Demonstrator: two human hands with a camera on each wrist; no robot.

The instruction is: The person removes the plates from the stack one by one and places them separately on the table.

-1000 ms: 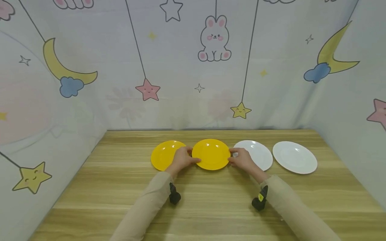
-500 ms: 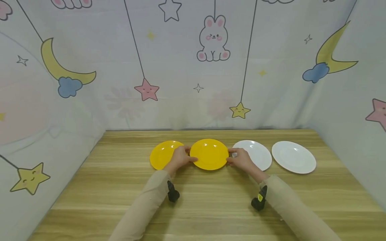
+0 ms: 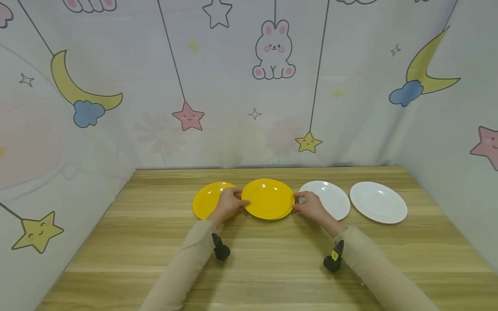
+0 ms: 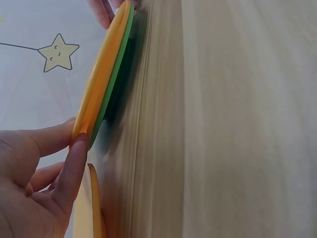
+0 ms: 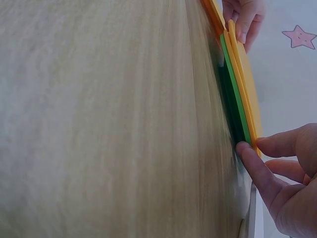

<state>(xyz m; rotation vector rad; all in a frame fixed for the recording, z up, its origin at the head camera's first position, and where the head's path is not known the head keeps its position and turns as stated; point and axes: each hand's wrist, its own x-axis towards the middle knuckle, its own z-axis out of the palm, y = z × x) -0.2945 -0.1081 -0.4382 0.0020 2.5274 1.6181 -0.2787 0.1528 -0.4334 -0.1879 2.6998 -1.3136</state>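
A small stack of plates sits midway along the table's far side. Its top yellow plate (image 3: 267, 198) hides most of those below in the head view. The right wrist view shows another yellow plate (image 5: 241, 88) under it, and a green plate (image 5: 235, 88) lowest. My left hand (image 3: 225, 205) pinches the top plate's left rim between thumb and fingers. On the opposite side, my right hand (image 3: 310, 207) grips the stack's edge, one fingertip at the green rim and another at the yellow. A narrow gap shows between the two yellow rims near the left hand.
Left of the stack, partly behind the left hand, lies a separate yellow plate (image 3: 206, 202). Two white plates, a nearer one (image 3: 332, 199) and a farther one (image 3: 379, 203), lie to the right. A printed curtain (image 3: 233, 147) hangs behind the wooden table (image 3: 268, 268).
The top yellow plate has shifted slightly left with the left hand, and a second yellow rim now shows at its lower right. The right hand has stayed nearly in place.
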